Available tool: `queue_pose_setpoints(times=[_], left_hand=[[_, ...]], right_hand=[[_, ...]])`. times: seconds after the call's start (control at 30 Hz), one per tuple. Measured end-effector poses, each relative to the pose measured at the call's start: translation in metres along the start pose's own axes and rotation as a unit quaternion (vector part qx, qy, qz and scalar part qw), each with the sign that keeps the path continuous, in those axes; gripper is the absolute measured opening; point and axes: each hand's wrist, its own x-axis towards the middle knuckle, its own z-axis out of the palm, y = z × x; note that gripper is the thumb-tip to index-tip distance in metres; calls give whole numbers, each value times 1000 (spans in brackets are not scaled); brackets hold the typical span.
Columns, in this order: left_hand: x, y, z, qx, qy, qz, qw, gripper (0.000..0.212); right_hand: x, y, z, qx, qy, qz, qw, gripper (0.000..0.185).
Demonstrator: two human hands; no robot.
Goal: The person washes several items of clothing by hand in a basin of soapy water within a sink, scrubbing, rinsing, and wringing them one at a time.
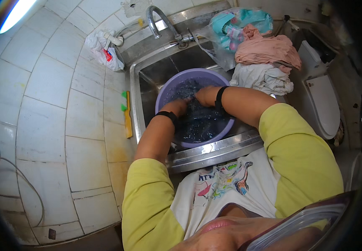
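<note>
A round purple plastic basin [196, 145] sits in the stainless steel sink [151, 163], holding water and what looks like dark wet fabric [199, 124]. Both wrists carry black bands. My left hand [182, 106] reaches into the basin from the left, its fingers mostly under the surface. Close beside it, my right hand [203, 95] dips in from the right, fingertips pointing down into the dark contents. Bubbles or splashes show around the hands. Whether either hand grips the fabric is hidden by the water and the dark colour.
A curved chrome faucet [155, 18] rises behind the basin. Pink cloth [267, 50] and white cloth [262, 78] are heaped at the right, beside a turquoise plastic bag [256, 18]. A yellow brush [128, 119] lies along the left edge. A toilet [323, 106] stands further right.
</note>
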Motion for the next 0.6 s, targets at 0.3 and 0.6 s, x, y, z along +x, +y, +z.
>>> queue_pose_setpoints(times=[0.3, 0.6], left_hand=[[-86, -13, -70, -440, 157, -29, 884, 47], [-206, -7, -143, -622, 349, 214, 668, 51]], right_hand=[[-54, 10, -106, -21, 240, -59, 969, 30], [-154, -25, -232, -60, 383, -93, 917, 25]])
